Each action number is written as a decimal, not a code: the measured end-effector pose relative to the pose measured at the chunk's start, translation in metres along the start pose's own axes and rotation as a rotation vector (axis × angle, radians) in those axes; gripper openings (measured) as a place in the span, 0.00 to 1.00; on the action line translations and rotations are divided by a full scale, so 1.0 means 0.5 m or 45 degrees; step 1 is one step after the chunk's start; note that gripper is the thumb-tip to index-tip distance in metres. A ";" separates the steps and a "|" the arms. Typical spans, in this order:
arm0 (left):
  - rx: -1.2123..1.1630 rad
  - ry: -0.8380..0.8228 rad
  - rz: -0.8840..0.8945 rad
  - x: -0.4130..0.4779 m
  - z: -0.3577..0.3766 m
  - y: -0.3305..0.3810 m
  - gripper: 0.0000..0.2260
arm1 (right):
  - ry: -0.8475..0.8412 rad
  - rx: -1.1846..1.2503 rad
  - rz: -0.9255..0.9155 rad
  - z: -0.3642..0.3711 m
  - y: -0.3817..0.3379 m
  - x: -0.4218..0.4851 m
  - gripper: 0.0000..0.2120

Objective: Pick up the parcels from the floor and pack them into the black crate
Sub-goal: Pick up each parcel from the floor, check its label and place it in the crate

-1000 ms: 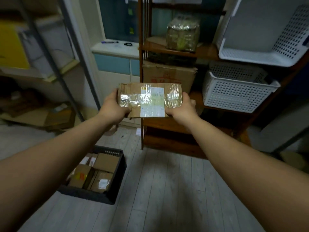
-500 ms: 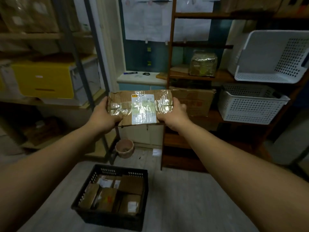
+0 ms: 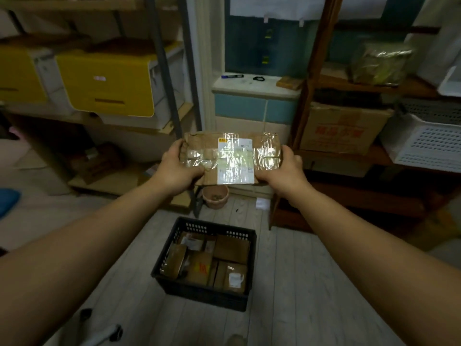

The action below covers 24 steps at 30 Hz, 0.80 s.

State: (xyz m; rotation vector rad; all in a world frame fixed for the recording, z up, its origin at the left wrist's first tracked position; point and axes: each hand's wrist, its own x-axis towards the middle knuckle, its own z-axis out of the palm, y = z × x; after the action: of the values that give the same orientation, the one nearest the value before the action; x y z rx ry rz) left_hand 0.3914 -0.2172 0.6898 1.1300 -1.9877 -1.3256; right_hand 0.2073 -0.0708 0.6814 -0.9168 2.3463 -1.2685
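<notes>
Storeroom floor: black crate waits, parcel held up.
Left hand and right hand clasp its ends; probably light, stiff, tape-slick.

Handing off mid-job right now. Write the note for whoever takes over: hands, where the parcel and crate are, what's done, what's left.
Left hand: grips the left end of the taped cardboard parcel.
Right hand: grips its right end; the parcel is held level in the air, label facing the camera.
Black crate: on the floor below and ahead, already holding several parcels.
Done: this parcel is picked up.
Left: lower it into the crate, probably on top of the others, then check the floor for more; none shows in this view.
</notes>
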 end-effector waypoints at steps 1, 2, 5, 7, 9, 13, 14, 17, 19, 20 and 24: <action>-0.038 -0.008 -0.024 0.014 0.001 -0.018 0.36 | -0.013 -0.007 0.011 0.020 0.008 0.016 0.39; -0.071 -0.023 -0.056 0.027 0.004 -0.034 0.34 | -0.028 -0.006 0.027 0.042 0.016 0.034 0.40; -0.043 -0.017 -0.130 0.087 0.002 -0.097 0.32 | -0.100 0.011 0.072 0.113 0.036 0.087 0.39; -0.010 -0.022 -0.195 0.130 -0.009 -0.132 0.33 | -0.157 0.013 0.107 0.160 0.049 0.113 0.39; 0.045 -0.045 -0.253 0.166 -0.016 -0.159 0.34 | -0.205 0.008 0.152 0.203 0.061 0.135 0.40; 0.105 -0.121 -0.306 0.235 -0.025 -0.210 0.34 | -0.250 0.014 0.223 0.265 0.079 0.169 0.40; 0.118 -0.153 -0.317 0.254 -0.028 -0.220 0.34 | -0.253 0.023 0.244 0.280 0.082 0.175 0.39; 0.141 -0.263 -0.332 0.318 -0.036 -0.264 0.34 | -0.217 0.051 0.339 0.333 0.094 0.191 0.42; 0.199 -0.333 -0.304 0.364 -0.043 -0.298 0.33 | -0.192 0.052 0.375 0.379 0.101 0.207 0.44; 0.232 -0.366 -0.275 0.390 -0.045 -0.323 0.32 | -0.180 0.048 0.397 0.406 0.107 0.215 0.45; 0.307 -0.500 -0.162 0.479 -0.038 -0.437 0.14 | -0.132 0.042 0.495 0.528 0.154 0.239 0.48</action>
State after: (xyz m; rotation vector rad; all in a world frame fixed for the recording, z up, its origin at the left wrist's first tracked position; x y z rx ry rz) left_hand 0.3571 -0.4693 0.4876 1.1913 -2.4478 -1.4955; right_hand 0.2332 -0.2852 0.4735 -0.4699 2.2700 -1.0703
